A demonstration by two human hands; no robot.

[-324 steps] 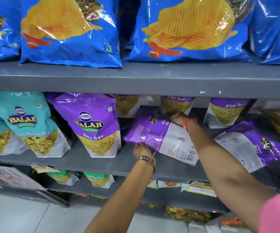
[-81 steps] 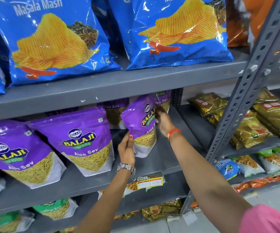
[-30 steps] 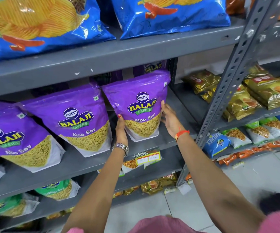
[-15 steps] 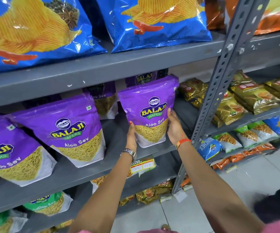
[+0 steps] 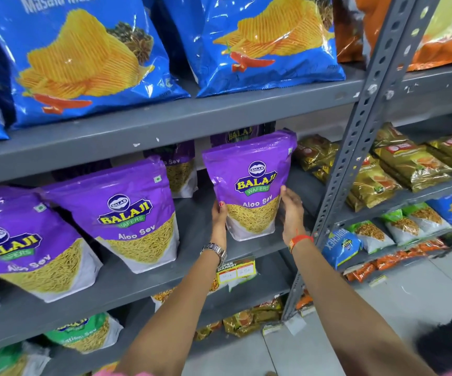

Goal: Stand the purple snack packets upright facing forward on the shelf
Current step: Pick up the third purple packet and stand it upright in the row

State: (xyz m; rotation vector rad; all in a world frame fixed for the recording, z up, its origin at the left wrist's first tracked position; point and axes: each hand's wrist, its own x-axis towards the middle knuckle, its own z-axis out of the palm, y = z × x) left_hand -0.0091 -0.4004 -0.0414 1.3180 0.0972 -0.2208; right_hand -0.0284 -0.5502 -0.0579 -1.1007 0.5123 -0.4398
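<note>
Packet [image 5: 249,185] of Aloo Sev now stands upright, logo forward, at the right end of the grey shelf [image 5: 127,283], where seconds ago it was turned edge-on in the person's grip. The left hand [image 5: 218,219] and right hand [image 5: 290,210] cup its lower sides, fingers pressed together flat against the film. Two more purple packets [image 5: 135,213] already face out to its left, others behind. Judged from this, the front row looks nearly finished; only letting go remains.
</note>
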